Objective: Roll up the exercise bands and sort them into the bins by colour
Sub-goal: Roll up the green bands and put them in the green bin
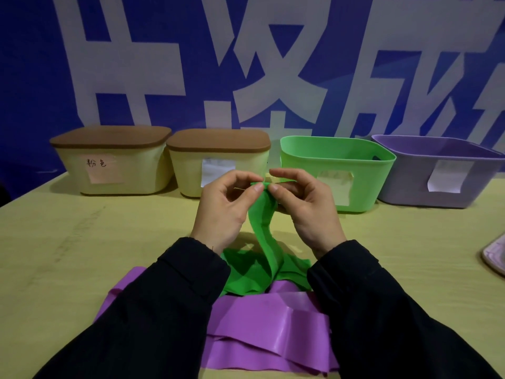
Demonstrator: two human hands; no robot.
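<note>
Both hands are up over the middle of the table (pixel 82 242), working the same piece. The left hand (pixel 226 206) and the right hand (pixel 303 206) meet fingertip to fingertip, each pinching the top end of the green band (pixel 262 236) between thumb and forefinger, the other fingers loosely curled behind. From that pinch the band hangs down in a twisting strip and spreads into a crumpled heap on the tabletop between the two black sleeves (pixel 177 296).

Under and in front of that heap lies the purple band (pixel 262 332), folded over itself in flat, glossy layers, partly covered by the forearms on both sides.

Along the far edge stand four bins in a row against the blue wall with its big white characters. From the left: a cream bin (pixel 114 170) with a brown lid and a pink handwritten label, a second cream bin (pixel 191 170) also lidded, its label partly blocked by the left hand, then the open green bin (pixel 336 170), its front label half hidden behind the right hand, and the open purple bin (pixel 426 181) with a white label. What is written on those three labels I can't make out from here.

At the far right edge, a pale tray or plate (pixel 496 255) pokes into view.
</note>
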